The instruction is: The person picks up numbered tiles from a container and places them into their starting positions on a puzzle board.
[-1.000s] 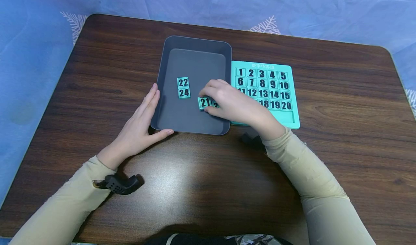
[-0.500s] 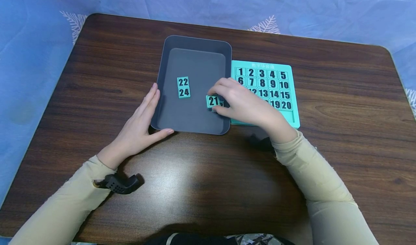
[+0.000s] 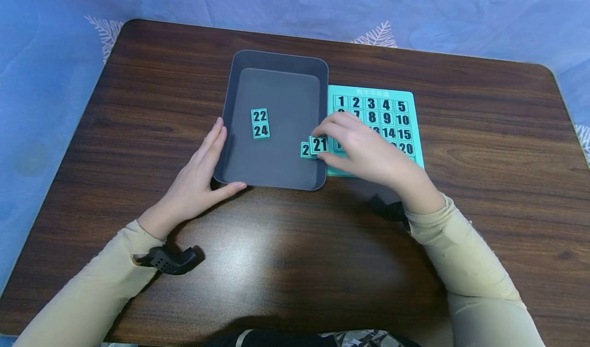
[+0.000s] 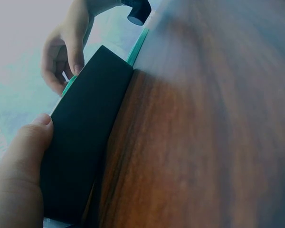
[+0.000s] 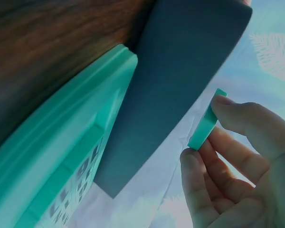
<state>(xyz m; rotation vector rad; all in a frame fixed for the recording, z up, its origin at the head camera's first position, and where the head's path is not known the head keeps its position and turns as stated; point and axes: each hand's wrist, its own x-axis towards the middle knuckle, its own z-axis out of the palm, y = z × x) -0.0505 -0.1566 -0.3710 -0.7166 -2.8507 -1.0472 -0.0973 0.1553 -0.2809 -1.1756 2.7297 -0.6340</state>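
My right hand (image 3: 364, 147) pinches the number 21 tile (image 3: 318, 145) between thumb and fingers, above the right wall of the grey tray (image 3: 276, 173). In the right wrist view the green tile (image 5: 204, 126) shows edge-on, clear of the tray wall. My left hand (image 3: 191, 183) rests against the tray's left side with fingers straight, its thumb (image 4: 35, 137) at the front rim. Inside the tray lie tile 22 (image 3: 259, 115), tile 24 (image 3: 260, 131), and another tile (image 3: 305, 150) partly covered by the held one, its number starting with 2.
Against the tray's right side lies a turquoise number board (image 3: 407, 163) with rows of numbered tiles; the right hand hides its lower left part. All stand on a dark wooden table (image 3: 484, 147), with a blue cloth (image 3: 276, 4) behind it.
My right hand has lifted tile 21 and carried it rightward from the tray floor to the tray's right wall, uncovering part of the tile beneath. The left hand has stayed put.
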